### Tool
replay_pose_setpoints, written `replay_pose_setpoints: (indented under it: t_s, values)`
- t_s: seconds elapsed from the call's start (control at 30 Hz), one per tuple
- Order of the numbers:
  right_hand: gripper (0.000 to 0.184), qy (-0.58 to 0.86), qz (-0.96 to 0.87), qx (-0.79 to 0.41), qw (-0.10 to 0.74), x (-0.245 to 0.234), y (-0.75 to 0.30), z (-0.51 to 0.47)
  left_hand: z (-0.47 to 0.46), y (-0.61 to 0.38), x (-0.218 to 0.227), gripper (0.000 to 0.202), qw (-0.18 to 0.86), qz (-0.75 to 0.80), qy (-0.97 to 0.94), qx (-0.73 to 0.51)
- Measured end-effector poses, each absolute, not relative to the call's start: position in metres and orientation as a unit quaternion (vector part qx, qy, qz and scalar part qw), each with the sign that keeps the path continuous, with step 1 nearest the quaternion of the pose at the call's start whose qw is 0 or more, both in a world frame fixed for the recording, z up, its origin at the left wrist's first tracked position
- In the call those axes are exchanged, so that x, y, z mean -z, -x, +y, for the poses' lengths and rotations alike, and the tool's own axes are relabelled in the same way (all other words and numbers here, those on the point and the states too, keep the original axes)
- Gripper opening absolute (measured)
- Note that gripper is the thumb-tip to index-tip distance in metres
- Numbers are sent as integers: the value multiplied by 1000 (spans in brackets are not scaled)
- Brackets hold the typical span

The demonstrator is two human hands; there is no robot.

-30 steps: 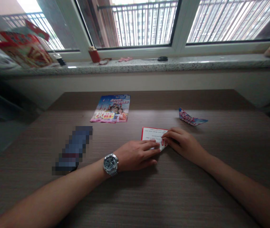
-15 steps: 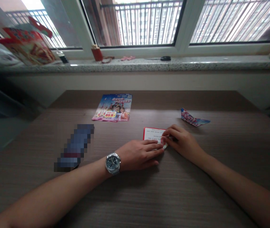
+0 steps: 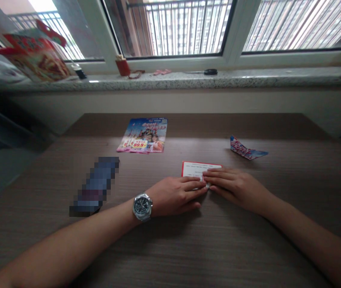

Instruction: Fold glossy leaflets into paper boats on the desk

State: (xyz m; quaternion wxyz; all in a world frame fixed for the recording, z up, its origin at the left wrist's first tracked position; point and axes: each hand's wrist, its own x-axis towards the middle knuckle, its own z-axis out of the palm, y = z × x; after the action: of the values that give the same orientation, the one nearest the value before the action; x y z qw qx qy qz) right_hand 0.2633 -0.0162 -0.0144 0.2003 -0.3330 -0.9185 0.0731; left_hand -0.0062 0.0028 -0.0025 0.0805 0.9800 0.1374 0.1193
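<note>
**Left hand (image 3: 176, 196) and right hand (image 3: 239, 188) are meeting over a white paper (image 3: 192, 171) with a red edge**

Nearest the camera, the left forearm (image 3: 77, 244) is slanting up from the lower left, and the right forearm (image 3: 311, 236) is coming in from the lower right. A steel watch (image 3: 142, 206) is circling the left wrist. The left hand is lying palm down, its fingers pointing right, its thumb stretching out lower; its grip is staying apart, with fingertips resting on the paper. The right hand is facing it, palm down, fingers stretching left across the paper, thumb lying below; its grip is apart too. The paper is lying on the tabletop (image 3: 164, 256), and the hands are covering its near and right parts.

Just beyond the left forearm, a pixelated dark blue object (image 3: 97, 184) is lying aslant. Farther off, a folded printed paper (image 3: 247, 150) is sitting at right, while overlapping flyers (image 3: 145, 136) are lying at left.

Behind, a stone sill (image 3: 185, 83) is carrying a red bag (image 3: 40, 60), a small dark bottle (image 3: 79, 72), a red container (image 3: 123, 67), a pink item (image 3: 162, 72) and a black-handled tool (image 3: 210, 72). Beyond the window frame (image 3: 232, 32), a railing (image 3: 188, 30) is standing before tall buildings.
</note>
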Motion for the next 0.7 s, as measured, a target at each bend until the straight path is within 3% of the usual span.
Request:
replay_pose_setpoints:
  t_s: [0.7]
  values:
    - [47, 308, -933, -115, 149, 8, -273, -16, 3, 10, -1, 47, 102, 177, -974, -98]
